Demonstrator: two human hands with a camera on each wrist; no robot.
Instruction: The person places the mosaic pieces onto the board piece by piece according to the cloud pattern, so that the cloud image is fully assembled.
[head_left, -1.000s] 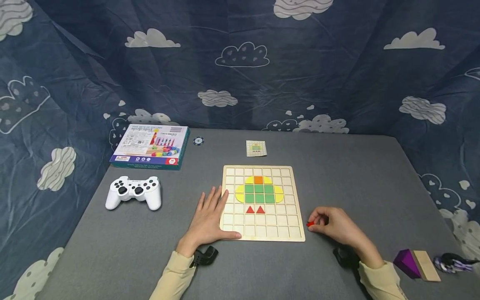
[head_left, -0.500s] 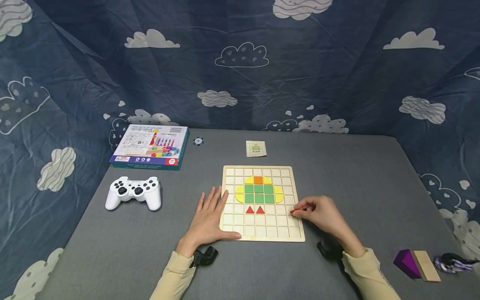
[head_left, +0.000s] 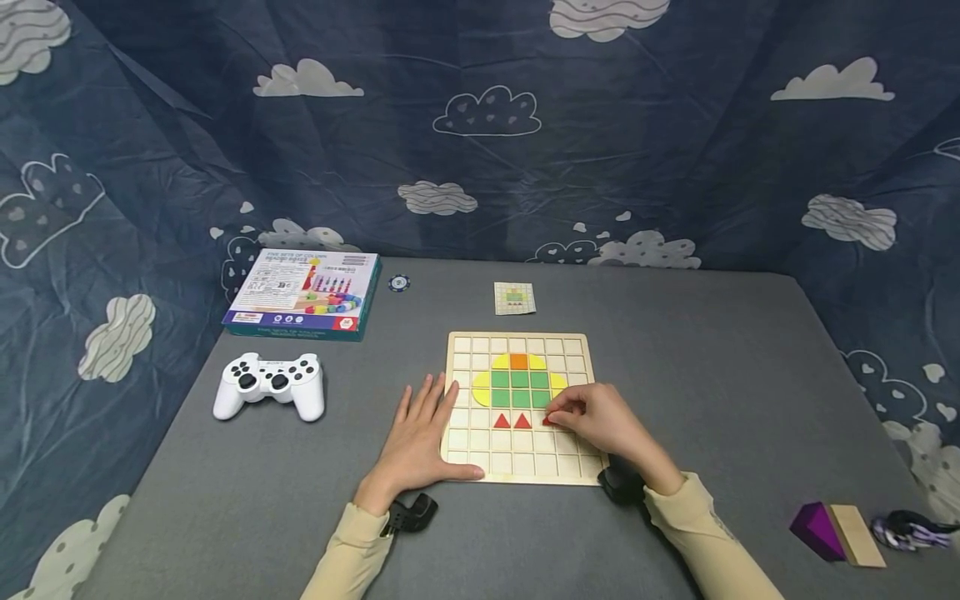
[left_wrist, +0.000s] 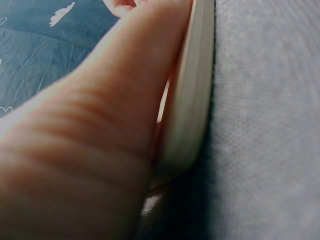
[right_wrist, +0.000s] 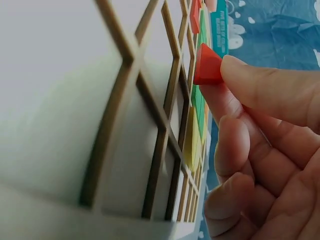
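A wooden grid board (head_left: 525,463) lies on the grey table, bearing green squares (head_left: 519,378), an orange square (head_left: 519,362), yellow curved pieces (head_left: 482,389) and two red triangles (head_left: 522,422). My right hand (head_left: 600,417) pinches another red triangle (right_wrist: 208,65) between thumb and index finger, over the row of the other two, just right of them. In the right wrist view this piece stands close over the grid, other fingers curled below. My left hand (head_left: 414,437) rests with straight fingers at the board's left edge, thumb along the front edge; the left wrist view shows its thumb side against the board's rim (left_wrist: 192,100).
Behind the board lies a small pattern card (head_left: 514,298). A white game controller (head_left: 269,386), a flat toy box (head_left: 302,292) and a poker chip (head_left: 399,283) are on the left. At right front are a purple block (head_left: 817,531), a wooden block (head_left: 856,535) and a purple-black item (head_left: 909,530).
My right hand has moved left from beside the board to over it, carrying the red triangle up to the row of red triangles. The left hand stays in place.
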